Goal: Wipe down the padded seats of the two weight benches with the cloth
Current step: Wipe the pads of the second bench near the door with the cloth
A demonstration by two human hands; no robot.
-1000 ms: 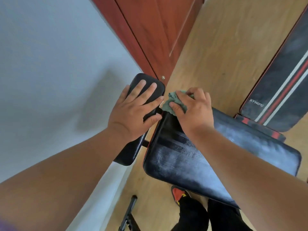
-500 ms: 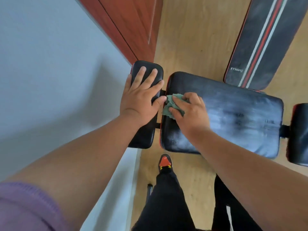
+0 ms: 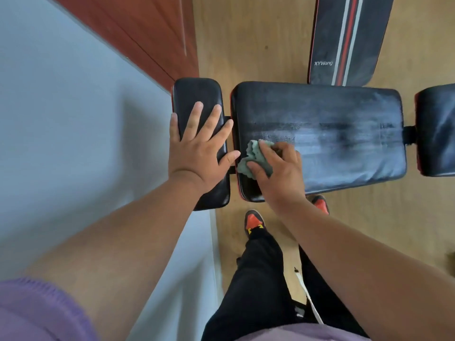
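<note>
Bench pad (image 3: 344, 134) lengthwise left-right, right hand (image 3: 278, 173) grip bunching cloth (image 3: 253, 156), left hand (image 3: 199, 148) flat, open.

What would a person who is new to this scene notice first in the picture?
In the centre, the right hand grips a crumpled green cloth on the left end of the large black padded bench seat, whose surface shows pale streaks. Beside it, the left hand lies flat, fingers spread, on the small black padded cushion. Behind, a second black bench pad with red and white stripes lies over the wooden floor.
</note>
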